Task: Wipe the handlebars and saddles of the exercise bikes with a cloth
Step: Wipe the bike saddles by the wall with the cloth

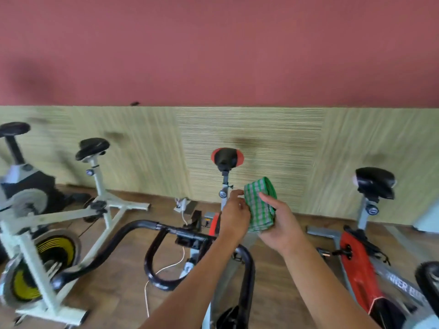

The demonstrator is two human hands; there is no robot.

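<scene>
Holding: both hands grasp a folded green checked cloth (pixel 260 205), left hand (pixel 236 216) at its edge, right hand (pixel 280 224) beneath, above the black handlebars (pixel 152 236).
Floor: brown wood planks (pixel 123 257), white cable (pixel 164 269).
Wall: red upper (pixel 213 48), woven panels (pixel 249 129) below.
Bikes: four, saddles toward the wall; red-edged saddle (pixel 227 157) ahead.

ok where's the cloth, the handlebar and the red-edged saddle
cloth (pixel 260 205): head view, middle of the folded checked fabric
handlebar (pixel 142 225): head view, left curved black bar
saddle (pixel 227 157): head view, black centre of the seat
</scene>
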